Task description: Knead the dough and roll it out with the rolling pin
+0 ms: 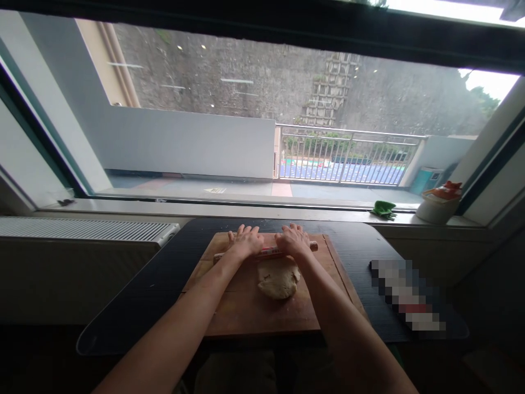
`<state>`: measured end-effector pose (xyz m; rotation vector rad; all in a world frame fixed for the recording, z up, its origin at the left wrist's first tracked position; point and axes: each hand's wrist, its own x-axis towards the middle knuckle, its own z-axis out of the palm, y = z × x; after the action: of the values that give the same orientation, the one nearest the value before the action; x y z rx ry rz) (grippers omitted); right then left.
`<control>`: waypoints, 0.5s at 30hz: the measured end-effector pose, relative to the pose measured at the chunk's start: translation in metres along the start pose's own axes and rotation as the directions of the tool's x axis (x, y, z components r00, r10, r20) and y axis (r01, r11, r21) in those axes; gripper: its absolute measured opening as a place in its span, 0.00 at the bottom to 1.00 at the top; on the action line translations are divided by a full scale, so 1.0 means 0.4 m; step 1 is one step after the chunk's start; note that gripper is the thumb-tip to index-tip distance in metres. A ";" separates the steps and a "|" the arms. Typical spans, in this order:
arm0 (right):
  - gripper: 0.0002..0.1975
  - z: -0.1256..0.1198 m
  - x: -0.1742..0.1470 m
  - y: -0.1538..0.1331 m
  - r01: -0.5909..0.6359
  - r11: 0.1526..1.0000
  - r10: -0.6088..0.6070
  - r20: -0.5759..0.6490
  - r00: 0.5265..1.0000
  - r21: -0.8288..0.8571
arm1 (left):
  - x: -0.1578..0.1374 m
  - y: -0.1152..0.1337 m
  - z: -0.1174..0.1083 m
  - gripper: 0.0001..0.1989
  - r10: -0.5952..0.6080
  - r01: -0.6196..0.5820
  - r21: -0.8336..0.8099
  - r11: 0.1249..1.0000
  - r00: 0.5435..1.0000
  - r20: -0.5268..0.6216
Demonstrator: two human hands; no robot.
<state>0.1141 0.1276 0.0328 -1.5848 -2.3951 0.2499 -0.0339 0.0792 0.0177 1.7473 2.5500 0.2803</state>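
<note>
A rolling pin point(269, 251) with red print lies crosswise near the far side of the wooden board point(233, 317). My left hand point(247, 239) is closed over its left half, fingers reaching over the far side. On the right half rests my right hand point(293, 239), held the same way. Between my forearms sits a thick, pale lump of dough point(279, 279), rounded at its near edge. Its far edge meets the pin, and I cannot tell how much lies under it.
The board lies on a dark table point(143, 295). A blurred-out flat item point(406, 295) lies at the table's right. Behind are a window sill point(287, 212) with a green cloth-like item point(383, 209) and a white pot point(437, 209). A radiator point(86, 230) stands left.
</note>
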 end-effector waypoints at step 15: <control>0.22 -0.041 -0.160 0.063 0.053 0.998 -0.055 -0.068 0.996 -0.031 | -0.144 0.038 -0.038 0.26 0.163 -0.164 0.016 0.986 0.984 0.066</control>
<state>0.1651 0.0787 0.0338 -1.5132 -2.3956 0.1478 -0.0008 0.0292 0.0312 1.9437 2.3780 0.1988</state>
